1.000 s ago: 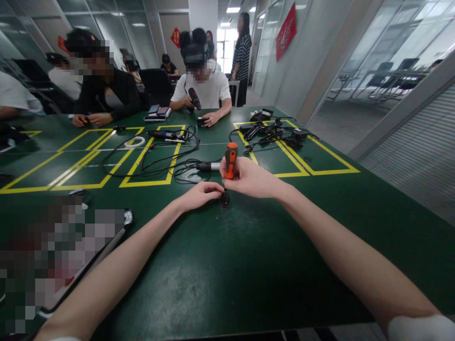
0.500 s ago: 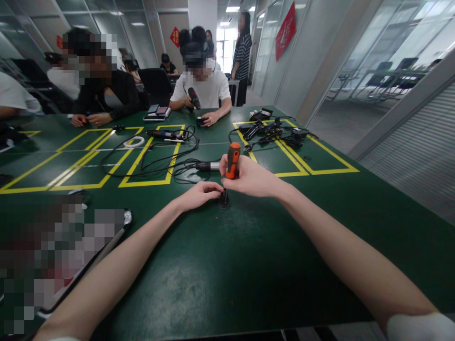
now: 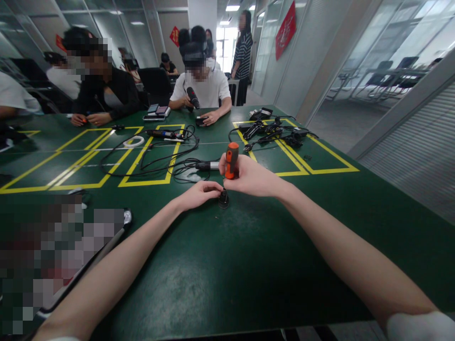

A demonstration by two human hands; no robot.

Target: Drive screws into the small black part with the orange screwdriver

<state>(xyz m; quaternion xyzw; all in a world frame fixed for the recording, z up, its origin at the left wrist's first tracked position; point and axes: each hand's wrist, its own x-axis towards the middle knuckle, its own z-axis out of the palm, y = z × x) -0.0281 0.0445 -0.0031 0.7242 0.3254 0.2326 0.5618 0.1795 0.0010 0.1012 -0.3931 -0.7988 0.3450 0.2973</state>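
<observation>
I am looking down at the green table point(image 3: 249, 265), and I am taking the small black part point(image 3: 223, 199) standing on it as my landmark. The right hand point(image 3: 250, 177) is hovering directly above that part, its fingers wrapping tight around the screwdriver point(image 3: 231, 160), which is standing nearly upright with its tip coming down onto the part's top. The screwdriver's handle is bright orange with a dark band and a rounded cap (the shaft is mostly hidden behind the fingers, so I cannot tell its length or tip type). The part itself is looking like a short, dark, round piece with a wider base, sitting flat on the table. The left hand point(image 3: 199, 194) is lying just to the left of the part, its fingertips pressing together against the part's side, pinching it steady. Beyond the part, farther up the table, a tangle of black cables point(image 3: 159, 163) is sprawling across yellow taped rectangles point(image 3: 152, 182), and a silver-tipped tool point(image 3: 208, 166) is lying just behind the right hand. Far beyond the part, at the table's far edge, a person in a white shirt point(image 3: 208, 90) is sitting and holding a dark tool point(image 3: 194, 98).
</observation>
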